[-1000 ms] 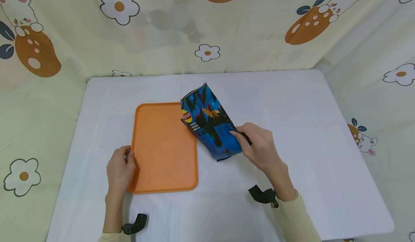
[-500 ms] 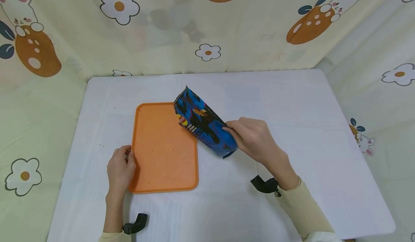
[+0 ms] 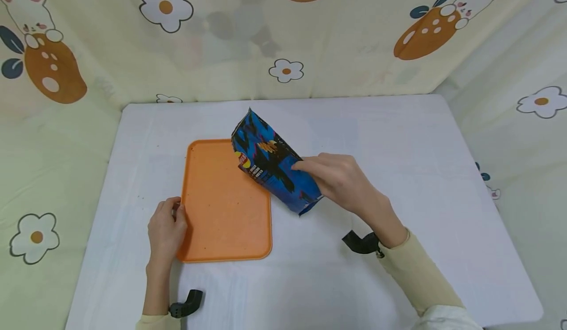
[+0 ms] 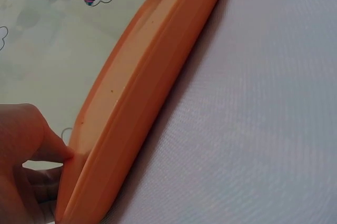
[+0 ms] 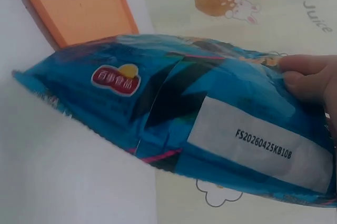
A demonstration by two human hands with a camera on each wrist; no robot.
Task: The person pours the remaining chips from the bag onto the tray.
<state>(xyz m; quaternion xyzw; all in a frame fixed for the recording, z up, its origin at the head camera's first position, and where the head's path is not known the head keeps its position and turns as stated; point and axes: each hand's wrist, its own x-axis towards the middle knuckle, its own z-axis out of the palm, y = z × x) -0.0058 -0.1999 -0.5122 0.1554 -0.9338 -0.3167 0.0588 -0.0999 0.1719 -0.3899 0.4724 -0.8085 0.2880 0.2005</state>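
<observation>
An orange rectangular tray [image 3: 226, 222] lies on the table, with a few small dark specks on its surface. My left hand [image 3: 166, 229] grips its left edge; in the left wrist view the thumb lies on the rim [image 4: 131, 92]. My right hand [image 3: 343, 182] holds a blue snack bag [image 3: 274, 167] by its right side. The bag slants over the tray's upper right, its jagged end toward the upper left. In the right wrist view, the bag's back [image 5: 158, 113] shows a printed white strip, and the hand [image 5: 310, 77] pinches the far side. The bag's contents are hidden.
The white table [image 3: 376, 138] extends well to the right of the tray. Behind it hangs a pale curtain [image 3: 230, 35] with flowers and rabbits. A black camera mount sits on each wrist, the left one [image 3: 186, 304] near the table's front.
My right hand has carried the bag left, further over the tray, and turned it so that its front looks narrower. The left hand and tray stay put.
</observation>
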